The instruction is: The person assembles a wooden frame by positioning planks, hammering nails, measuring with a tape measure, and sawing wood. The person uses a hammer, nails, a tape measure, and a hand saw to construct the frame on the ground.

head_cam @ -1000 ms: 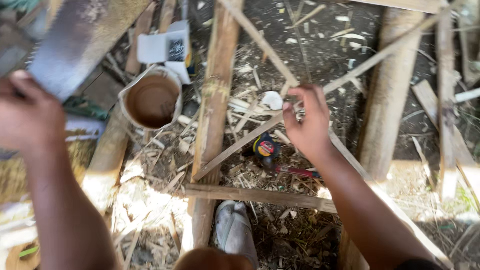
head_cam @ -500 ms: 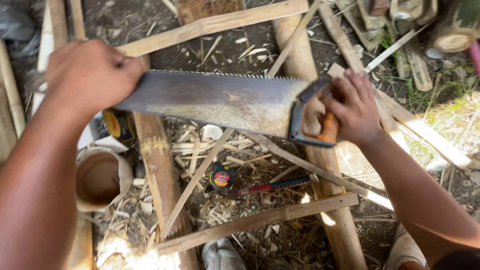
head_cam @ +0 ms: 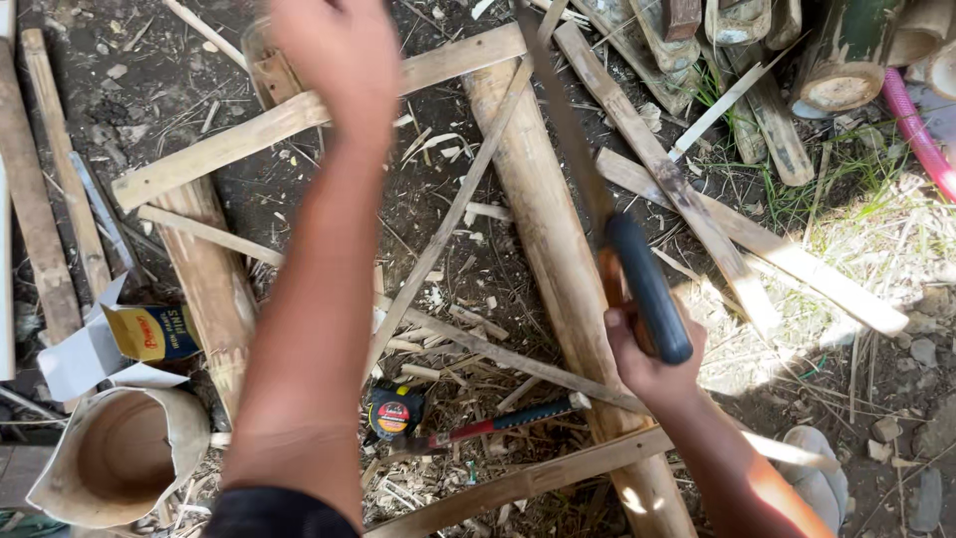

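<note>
My right hand (head_cam: 647,359) grips the dark blue and orange handle of a hand saw (head_cam: 637,284). Its blade (head_cam: 563,120) points away from me, edge-on, over a thick bamboo pole (head_cam: 543,229). My left hand (head_cam: 334,45) is raised near the top of the view, blurred, over a flat bamboo slat (head_cam: 199,154); it holds nothing that I can see. Thin bamboo strips (head_cam: 448,219) cross the ground between both arms.
A tape measure (head_cam: 393,410) and a red-handled tool (head_cam: 498,423) lie among shavings. A cut bamboo cup (head_cam: 119,458) and a torn yellow cardboard box (head_cam: 149,334) sit at lower left. Cut bamboo sections (head_cam: 836,60) and a pink hose (head_cam: 921,134) are at upper right.
My left hand has let go of the saw blade and lifted away. My right hand has turned the saw from lying flat across the view to pointing away, edge-on.
</note>
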